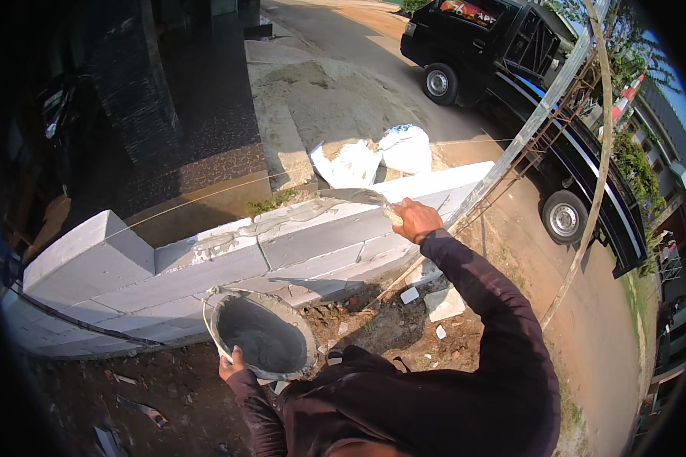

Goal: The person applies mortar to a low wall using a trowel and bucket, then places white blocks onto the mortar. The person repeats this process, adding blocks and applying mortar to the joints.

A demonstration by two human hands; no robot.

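Note:
My right hand [418, 221] is closed round the handle of a trowel [352, 196], whose blade lies over the top of a low wall of pale blocks [305, 265]. Wet grey mortar [240, 238] is spread in an uneven strip along the wall top, left of the blade. At the left end one block [91, 255] stands a course higher. My left hand [235, 364] grips the rim or handle of a bucket [261, 335] partly filled with grey mortar, held on the near side of the wall.
A string line [198, 199] runs above the wall. White sacks [405, 148] and a sand heap [305, 95] lie beyond it. A slanting metal post [537, 114] and a bamboo pole [598, 175] rise at right, before a black pickup truck [465, 38]. A handsaw [146, 410] and rubble lie on the soil.

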